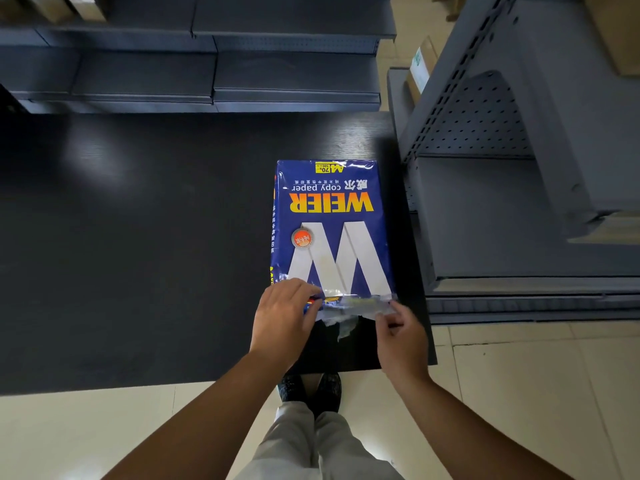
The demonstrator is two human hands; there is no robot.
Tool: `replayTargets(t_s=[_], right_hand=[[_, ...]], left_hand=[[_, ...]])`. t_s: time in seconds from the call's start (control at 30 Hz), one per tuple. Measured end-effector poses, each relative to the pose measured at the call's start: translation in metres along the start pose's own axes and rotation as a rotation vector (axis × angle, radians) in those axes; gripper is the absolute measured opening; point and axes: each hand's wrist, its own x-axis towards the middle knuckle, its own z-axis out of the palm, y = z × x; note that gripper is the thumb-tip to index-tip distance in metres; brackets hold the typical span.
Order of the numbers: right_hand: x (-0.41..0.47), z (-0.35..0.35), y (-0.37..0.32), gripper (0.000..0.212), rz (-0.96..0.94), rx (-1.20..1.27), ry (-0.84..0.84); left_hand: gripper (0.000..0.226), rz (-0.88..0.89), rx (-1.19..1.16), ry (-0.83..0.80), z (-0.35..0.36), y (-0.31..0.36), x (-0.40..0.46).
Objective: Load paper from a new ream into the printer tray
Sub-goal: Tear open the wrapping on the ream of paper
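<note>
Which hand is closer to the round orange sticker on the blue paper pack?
Left. The left hand sits just below the sticker, on the pack's near-left corner. The right hand is farther, at the near-right corner.

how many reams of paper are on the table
1. The blue ream lies flat near the right edge of the dark table, its near end torn open between the left hand and right hand. No other ream shows on the table.

a dark table point(138, 237) — grey metal shelving point(207, 74) behind and to the right, a cardboard box point(420, 69) between the units, pale tiled floor point(519, 375) below.
</note>
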Motion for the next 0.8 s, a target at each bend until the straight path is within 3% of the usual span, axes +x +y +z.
replayTargets(t_s=[0.2,0.33,0.57,0.8], right_hand=[[0.013,0.004,0.0,0.027,0.004,-0.038,0.105],[0.016,0.003,-0.005,0.028,-0.047,-0.102,0.125],[0.015,0.001,-0.005,0.023,-0.195,-0.29,0.14],[0.011,0.005,-0.013,0.02,-0.22,-0.392,0.148]], left_hand=[[0.018,0.209,-0.016,0.001,0.004,0.008,-0.041],[0.031,0.139,-0.026,-0.052,0.014,0.005,-0.059],[0.039,0.171,0.045,-0.057,0.014,0.004,-0.063],[0.042,0.211,0.103,-0.154,0.024,0.002,-0.073]])
